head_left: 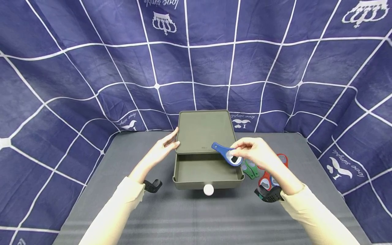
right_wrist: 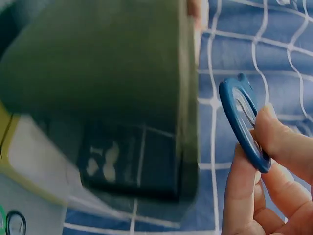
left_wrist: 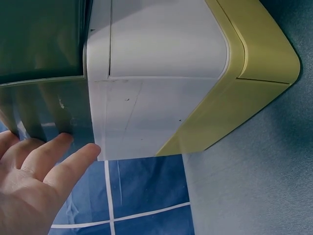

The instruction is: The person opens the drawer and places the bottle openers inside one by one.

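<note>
The person's right grip (head_left: 252,151) pinches a blue bottle opener (head_left: 220,149) by its round end, between thumb and fingers. The opener hangs over the right part of a pulled-out drawer (head_left: 190,185), with its handle pointing left and far, across the near edge of the top of the green box (head_left: 205,131). The left grip (head_left: 157,153) has its fingers spread, tips against the left side of the box, and pinches nothing. Green bottle openers (head_left: 251,169) lie on the tabletop (head_left: 153,217) just to the right of the drawer, and red bottle openers (head_left: 265,181) lie farther right, partly hidden by the right arm.

The step in hand looks like laying the blue opener in the drawer. To do it well, I would draw it a little nearer first, so the handle comes off the box top and does not catch on that edge on the way down. Lowering it flat, clear of the drawer's right wall, and letting go only when it touches the floor should keep it from bouncing. The left fingers would do best with a light, steady press, enough to stop the box sliding without tipping it
</note>
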A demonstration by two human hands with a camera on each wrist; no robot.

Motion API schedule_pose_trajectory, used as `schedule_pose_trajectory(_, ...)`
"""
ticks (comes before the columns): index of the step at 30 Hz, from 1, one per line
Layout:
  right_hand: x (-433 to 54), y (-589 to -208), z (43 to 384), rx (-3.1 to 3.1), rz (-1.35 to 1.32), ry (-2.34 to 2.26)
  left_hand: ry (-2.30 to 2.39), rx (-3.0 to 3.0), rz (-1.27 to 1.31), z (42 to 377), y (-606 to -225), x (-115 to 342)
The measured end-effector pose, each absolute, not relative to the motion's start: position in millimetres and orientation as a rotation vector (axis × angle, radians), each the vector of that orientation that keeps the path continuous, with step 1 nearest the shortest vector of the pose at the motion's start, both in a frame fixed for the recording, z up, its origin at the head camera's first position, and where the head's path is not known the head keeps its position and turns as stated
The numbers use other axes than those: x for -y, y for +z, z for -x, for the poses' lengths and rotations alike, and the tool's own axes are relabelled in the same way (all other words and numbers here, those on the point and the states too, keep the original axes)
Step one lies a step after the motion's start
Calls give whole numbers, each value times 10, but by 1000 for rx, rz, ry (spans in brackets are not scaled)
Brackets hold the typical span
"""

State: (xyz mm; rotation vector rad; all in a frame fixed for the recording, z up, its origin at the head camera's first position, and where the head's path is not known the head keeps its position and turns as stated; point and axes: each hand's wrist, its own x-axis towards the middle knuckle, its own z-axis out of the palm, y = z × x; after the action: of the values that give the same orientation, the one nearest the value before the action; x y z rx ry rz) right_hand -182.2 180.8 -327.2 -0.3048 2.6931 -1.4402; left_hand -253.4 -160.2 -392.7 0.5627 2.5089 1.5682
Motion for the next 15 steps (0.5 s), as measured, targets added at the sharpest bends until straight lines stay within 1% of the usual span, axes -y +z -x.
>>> schedule_pose_trajectory(7,-1472,-3413,1812,-2769,445,-1234,1579,-2506,-548,2515,-3910,1573)
schedule_pose_trajectory(15,-1209,-3534,1748,-2797,592,-1072,1628,-2443,-533,2493,-3914,1563)
